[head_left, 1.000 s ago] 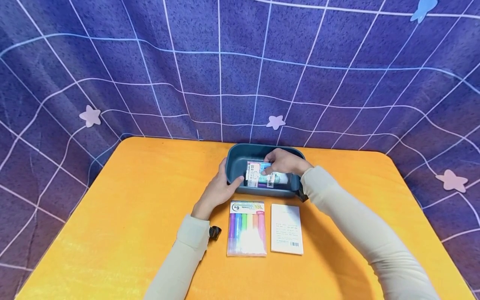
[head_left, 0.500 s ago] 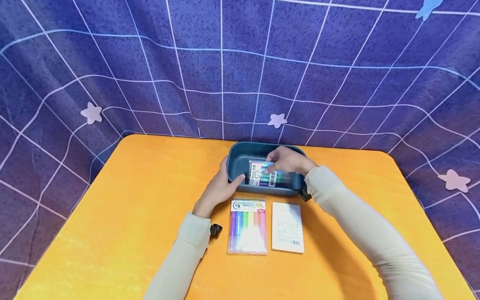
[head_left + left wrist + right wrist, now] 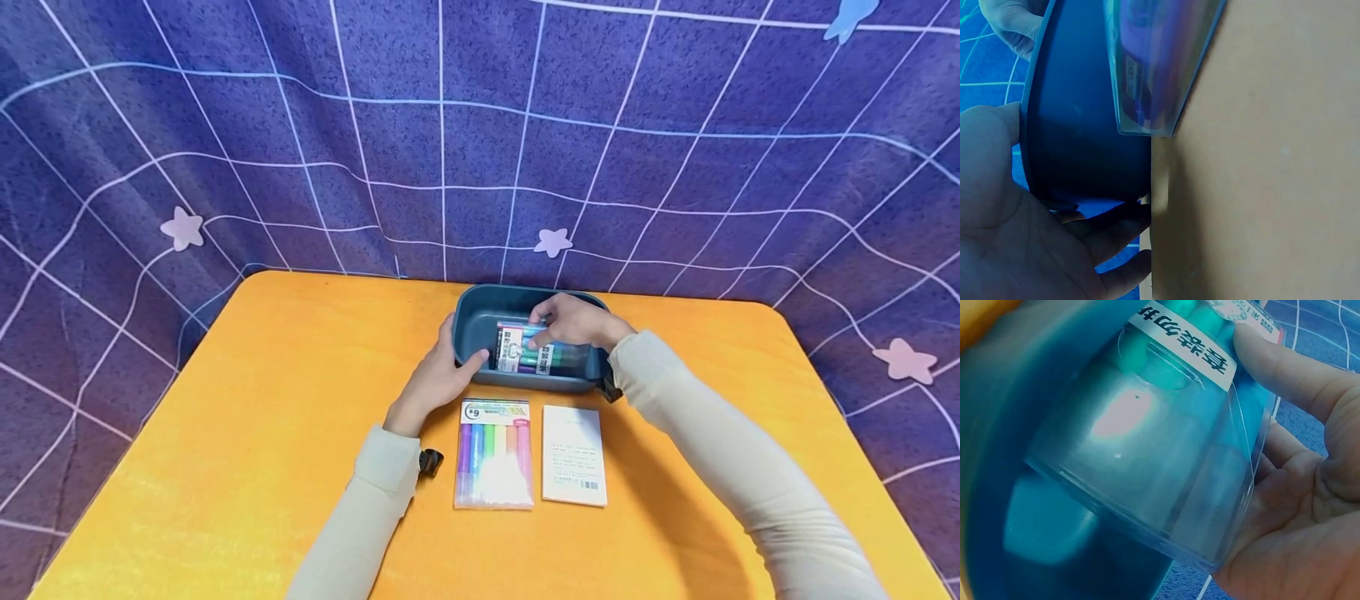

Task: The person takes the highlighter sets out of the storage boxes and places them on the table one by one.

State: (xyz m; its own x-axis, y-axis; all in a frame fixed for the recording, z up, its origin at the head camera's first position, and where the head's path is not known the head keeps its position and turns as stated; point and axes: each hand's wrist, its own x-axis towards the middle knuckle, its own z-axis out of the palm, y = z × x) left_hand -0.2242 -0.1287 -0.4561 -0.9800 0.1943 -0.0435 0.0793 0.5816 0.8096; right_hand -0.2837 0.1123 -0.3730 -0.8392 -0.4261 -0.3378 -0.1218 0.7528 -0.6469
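A dark teal plastic bin (image 3: 525, 382) stands near the table's back edge. My left hand (image 3: 435, 379) holds its left end, thumb at the rim and fingers around the outside, as the left wrist view shows. Inside the bin, my right hand (image 3: 577, 321) grips a clear plastic case of coloured markers (image 3: 512, 348), thumb over its printed label. In the right wrist view the case (image 3: 1135, 425) is tilted beside the bin's wall (image 3: 991, 475), green and blue markers showing through. The fingers under the case are partly hidden.
In front of the bin lies a clear pack of several thick markers (image 3: 491, 458), purple through pink. To its right is a white booklet (image 3: 573, 458) with small print and a barcode. Behind the yellow table (image 3: 262, 400) hangs a blue grid-patterned curtain (image 3: 390, 142).
The marker case has shifted slightly right and lost its glare, so the green markers show more plainly. Both hands keep nearly the same positions.
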